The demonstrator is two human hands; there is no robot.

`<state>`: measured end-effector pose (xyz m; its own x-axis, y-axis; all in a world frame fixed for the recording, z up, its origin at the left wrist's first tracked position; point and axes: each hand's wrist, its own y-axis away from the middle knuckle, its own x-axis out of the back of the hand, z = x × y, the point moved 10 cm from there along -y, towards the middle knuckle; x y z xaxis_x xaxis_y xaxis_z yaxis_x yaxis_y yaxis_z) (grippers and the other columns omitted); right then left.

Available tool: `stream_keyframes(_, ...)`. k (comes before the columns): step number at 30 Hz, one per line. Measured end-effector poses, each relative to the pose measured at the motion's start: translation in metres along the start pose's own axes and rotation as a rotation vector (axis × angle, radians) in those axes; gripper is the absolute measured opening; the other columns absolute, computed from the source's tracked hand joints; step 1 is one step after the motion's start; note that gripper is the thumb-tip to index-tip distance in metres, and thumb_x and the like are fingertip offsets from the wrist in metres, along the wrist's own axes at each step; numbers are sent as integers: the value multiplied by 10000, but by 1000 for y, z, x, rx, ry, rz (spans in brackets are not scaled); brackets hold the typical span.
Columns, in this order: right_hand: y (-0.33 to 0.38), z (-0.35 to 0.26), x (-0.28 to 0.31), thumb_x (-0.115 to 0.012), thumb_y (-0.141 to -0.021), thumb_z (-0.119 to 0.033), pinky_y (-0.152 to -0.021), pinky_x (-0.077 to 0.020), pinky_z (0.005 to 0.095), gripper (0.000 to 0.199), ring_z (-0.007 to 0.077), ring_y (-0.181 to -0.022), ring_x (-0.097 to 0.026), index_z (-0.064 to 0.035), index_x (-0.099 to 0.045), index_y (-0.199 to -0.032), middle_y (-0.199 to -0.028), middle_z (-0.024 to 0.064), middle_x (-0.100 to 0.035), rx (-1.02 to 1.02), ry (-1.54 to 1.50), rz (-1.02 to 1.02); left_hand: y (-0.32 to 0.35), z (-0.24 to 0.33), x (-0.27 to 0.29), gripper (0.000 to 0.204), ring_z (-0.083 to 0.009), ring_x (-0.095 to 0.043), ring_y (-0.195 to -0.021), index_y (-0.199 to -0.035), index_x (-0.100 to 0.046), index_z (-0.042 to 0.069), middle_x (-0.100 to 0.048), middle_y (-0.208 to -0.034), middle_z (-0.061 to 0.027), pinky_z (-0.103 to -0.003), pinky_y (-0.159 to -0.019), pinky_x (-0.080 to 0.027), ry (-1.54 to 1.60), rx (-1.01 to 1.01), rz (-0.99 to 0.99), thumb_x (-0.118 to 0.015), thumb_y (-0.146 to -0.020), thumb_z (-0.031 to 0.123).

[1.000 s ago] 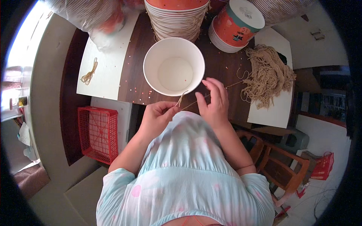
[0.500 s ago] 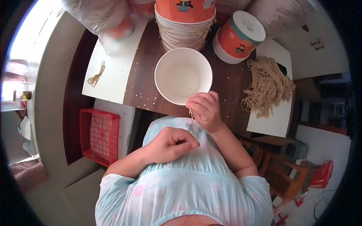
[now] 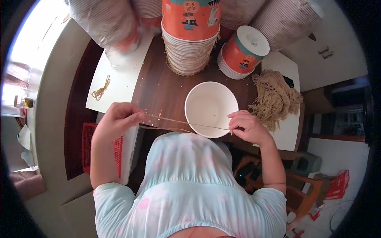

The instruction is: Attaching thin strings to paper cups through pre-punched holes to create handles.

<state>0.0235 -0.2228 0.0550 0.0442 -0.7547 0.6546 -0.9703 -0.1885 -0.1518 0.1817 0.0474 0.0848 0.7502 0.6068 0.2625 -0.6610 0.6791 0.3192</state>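
Twine [image 3: 186,123], thin and tan, runs taut from side to side just above the near rim of the white paper bowl [image 3: 211,108], its long axis level between both hands. Left hand [image 3: 117,119] pinches one end in a closed grip out past the bowl; right hand [image 3: 248,127] pinches the other, touching the bowl's edge and nearer to it. Loose fibrous strands [image 3: 276,97] lie heaped on the dark wooden desk [image 3: 158,87] beside stacked ribbed cups [image 3: 190,51].
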Motion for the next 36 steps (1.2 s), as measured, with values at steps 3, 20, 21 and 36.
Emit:
stream_keyframes(3, -4, -13, 4, -786, -600, -117, -1069, -306, 452, 504, 313, -1197, -480, -64, -622, -1073, -1208, 112, -551, -89, 275, -202, -24, 8, -27, 233, -27, -450, -610, -830, -661, -27, -545, -652, 40, -218, -518, -368, 53, -46, 39, -655, -869, 203)
stream_keyframes(20, -20, 17, 44, -609, -889, -102, -686, -443, 203, 112, 46, -742, -552, -4, -663, -892, -810, -2, -650, -412, -606, 260, -42, -22, -76, 219, -37, -494, -617, -831, -631, -1, -564, -699, 31, -188, -532, -404, 365, 161, -310, -611, -914, 200)
stream_keyframes(21, -21, 19, 42, -609, -889, -102, -686, -443, 203, 112, 46, -742, -552, -4, -663, -892, -810, -2, -650, -416, -603, 259, -44, -21, -78, 219, -37, -494, -617, -831, -631, -1, -564, -699, 31, -188, -532, -404, 370, 160, -312, -611, -914, 200)
stream_keyframes(36, -37, -10, 26, -608, -881, -112, -642, -411, 197, 119, 33, -705, -510, -3, -653, -863, -792, -9, -630, -395, -754, 244, -62, 50, -136, 358, -50, -542, -781, -1166, -588, 6, -601, -1029, -31, -204, -620, -457, 208, -181, -310, -681, -857, 161)
